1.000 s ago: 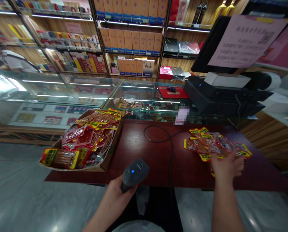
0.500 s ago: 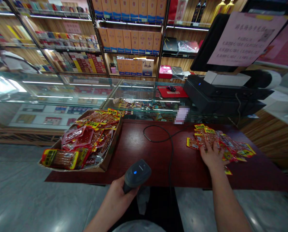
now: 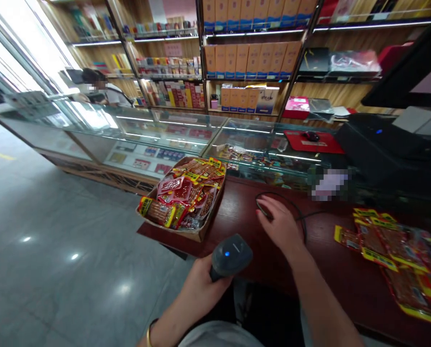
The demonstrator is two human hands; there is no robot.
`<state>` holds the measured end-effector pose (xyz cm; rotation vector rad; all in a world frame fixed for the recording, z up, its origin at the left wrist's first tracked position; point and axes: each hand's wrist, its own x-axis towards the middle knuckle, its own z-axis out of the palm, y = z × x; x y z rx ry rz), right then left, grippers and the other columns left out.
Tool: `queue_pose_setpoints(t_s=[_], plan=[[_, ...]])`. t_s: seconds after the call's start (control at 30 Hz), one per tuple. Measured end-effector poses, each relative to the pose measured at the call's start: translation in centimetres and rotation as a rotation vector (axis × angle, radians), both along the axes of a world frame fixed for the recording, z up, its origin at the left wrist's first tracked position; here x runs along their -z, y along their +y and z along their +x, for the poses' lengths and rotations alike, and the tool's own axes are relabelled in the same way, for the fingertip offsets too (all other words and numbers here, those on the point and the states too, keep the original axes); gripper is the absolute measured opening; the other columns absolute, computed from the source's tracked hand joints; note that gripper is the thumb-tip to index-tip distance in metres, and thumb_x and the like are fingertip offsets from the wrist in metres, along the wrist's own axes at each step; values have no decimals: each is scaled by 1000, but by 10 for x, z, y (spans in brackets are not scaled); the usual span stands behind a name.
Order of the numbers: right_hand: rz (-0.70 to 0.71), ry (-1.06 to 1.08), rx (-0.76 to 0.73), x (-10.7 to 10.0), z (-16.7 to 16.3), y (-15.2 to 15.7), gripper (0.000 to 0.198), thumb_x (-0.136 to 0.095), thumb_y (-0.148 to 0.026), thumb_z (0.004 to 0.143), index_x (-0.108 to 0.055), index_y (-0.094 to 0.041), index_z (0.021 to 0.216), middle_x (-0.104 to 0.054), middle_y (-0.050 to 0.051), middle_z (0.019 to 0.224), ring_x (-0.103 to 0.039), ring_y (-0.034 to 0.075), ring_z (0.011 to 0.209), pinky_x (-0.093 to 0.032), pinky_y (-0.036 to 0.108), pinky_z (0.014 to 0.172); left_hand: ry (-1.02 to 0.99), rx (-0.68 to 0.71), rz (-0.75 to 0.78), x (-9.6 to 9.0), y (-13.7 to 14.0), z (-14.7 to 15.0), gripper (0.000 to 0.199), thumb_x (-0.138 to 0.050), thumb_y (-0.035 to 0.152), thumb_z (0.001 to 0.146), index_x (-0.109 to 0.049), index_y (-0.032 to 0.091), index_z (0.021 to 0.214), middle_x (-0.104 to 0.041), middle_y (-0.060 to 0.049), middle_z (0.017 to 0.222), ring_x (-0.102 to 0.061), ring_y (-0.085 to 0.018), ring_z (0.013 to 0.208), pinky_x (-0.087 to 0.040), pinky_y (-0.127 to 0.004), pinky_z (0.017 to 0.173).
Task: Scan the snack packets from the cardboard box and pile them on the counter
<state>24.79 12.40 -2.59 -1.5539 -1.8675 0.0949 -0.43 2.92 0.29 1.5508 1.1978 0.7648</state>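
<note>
With the left hand [image 3: 201,284] clamped around a dark-grey handheld scanner [image 3: 233,254], the right hand [image 3: 280,225], fingers loosely apart, has left the red-and-yellow plastic snack packets [image 3: 376,241] on its right and is nearer the brown cardboard box [image 3: 196,235] on its left, apparently free of that pile.

Dark scanner [image 3: 235,258], blue light [image 3: 227,253] aglow, in left hand [image 3: 203,282]

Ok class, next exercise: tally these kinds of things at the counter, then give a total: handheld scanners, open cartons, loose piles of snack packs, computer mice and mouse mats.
Handheld scanner: 1
Open carton: 1
Loose pile of snack packs: 1 (single packs overlap too much to count)
Computer mouse: 1
Red mouse mat: 1
Total: 5
</note>
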Motion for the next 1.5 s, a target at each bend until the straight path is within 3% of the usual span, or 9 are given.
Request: queue_pose_setpoints(t_s=[0.13,0.2,0.27,0.47,0.6,0.73,0.8,0.93,1.5], plan=[[-182,-174,-370,-25,-108,41,54,-61,-25,89,-58,-25,142,-46,8,161,-37,28,150,-24,58,123,-1,-82,25,-2,-6,-18,13,-60,13,76,-72,14,79,-70,-1,74,-59,-16,69,-51,-25,71],[-277,-318,-465,-29,-133,52,74,-69,-19,78,-50,-22,150,-32,12,167,-23,36,156,-11,71,121,6,-120,24,-4,-10,-26,10,-59,12,74,-69,15,74,-67,1,69,-57,-15,66,-51,-24,70],[-328,-427,-513,-28,-141,57,79,-70,-13,74,-50,-20,149,-36,16,165,-23,40,155,-1,78,118,17,-153,4,-5,-13,-32,10,-59,12,74,-68,15,73,-64,2,67,-56,-15,64,-51,-25,69],[-151,-386,-552,-33,-109,51,39,-51,-11,96,-70,-31,125,-72,5,133,-59,28,129,4,72,120,38,-171,-34,-3,-16,-35,10,-58,16,75,-68,15,74,-64,1,66,-55,-15,64,-49,-25,67],[-173,8,-361,-27,-66,21,31,-55,-32,100,-70,-28,127,-76,6,124,-68,25,113,-31,54,119,50,-122,-27,-2,-12,-26,12,-59,18,77,-70,14,75,-68,0,70,-58,-16,66,-49,-25,68],[-478,568,-126,17,-17,-16,44,-49,-46,96,-69,-24,129,-77,6,120,-73,25,101,-57,37,88,60,-68,-20,1,-5,-14,16,-59,20,81,-73,14,82,-75,-3,81,-65,-19,75,-52,-27,74],[-560,699,-61,42,3,-31,46,-51,-44,92,-70,-22,127,-76,6,120,-74,25,100,-58,38,87,89,-40,-23,4,-2,-9,17,-60,20,82,-75,14,87,-77,-3,84,-67,-20,79,-52,-28,76],[-480,696,24,69,28,-52,46,-60,-35,84,-70,-21,127,-71,7,132,-66,25,122,-46,43,111,173,18,-34,9,3,2,18,-62,17,82,-76,14,92,-79,-4,86,-71,-23,82,-53,-28,76],[-498,654,43,75,44,-64,33,-57,-30,85,-76,-27,111,-77,3,120,-69,25,118,-46,45,112,248,11,-65,16,13,7,19,-62,21,84,-77,14,93,-81,-4,89,-73,-26,86,-53,-29,77]])
